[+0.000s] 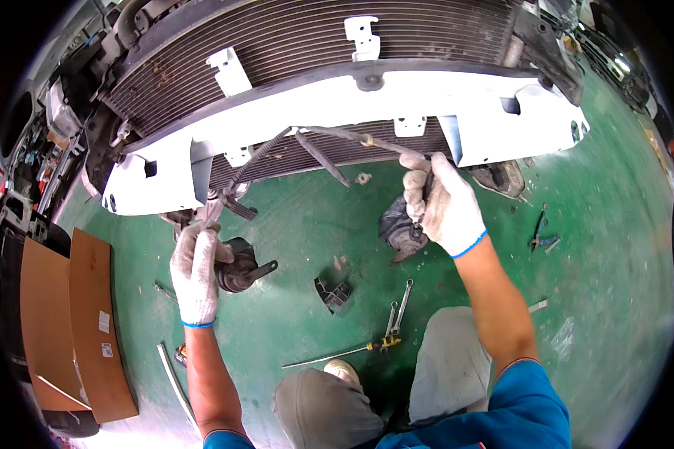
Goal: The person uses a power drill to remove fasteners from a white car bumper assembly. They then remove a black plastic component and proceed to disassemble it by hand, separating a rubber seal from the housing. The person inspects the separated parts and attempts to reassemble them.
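Observation:
A grey, tape-wrapped wiring harness [337, 133] runs below the white bumper beam [307, 108] of a car front. My right hand [448, 206], in a white knit glove, is closed around its right end. At the left, my gloved left hand [196, 273] is closed with fingertips pressed together at the harness's left end; what they pinch is mostly hidden. Beside that hand is a round black horn [238, 271] with a metal bracket; whether the hand touches it I cannot tell. A second dark horn [403, 228] shows just left of my right wrist, partly hidden.
Behind the beam stands the finned radiator [307, 45]. On the green floor lie a broken black plastic piece [331, 292], wrenches [403, 308], a long yellow-handled screwdriver [337, 356] and pliers [539, 228]. A cardboard box [90, 329] stands at the left.

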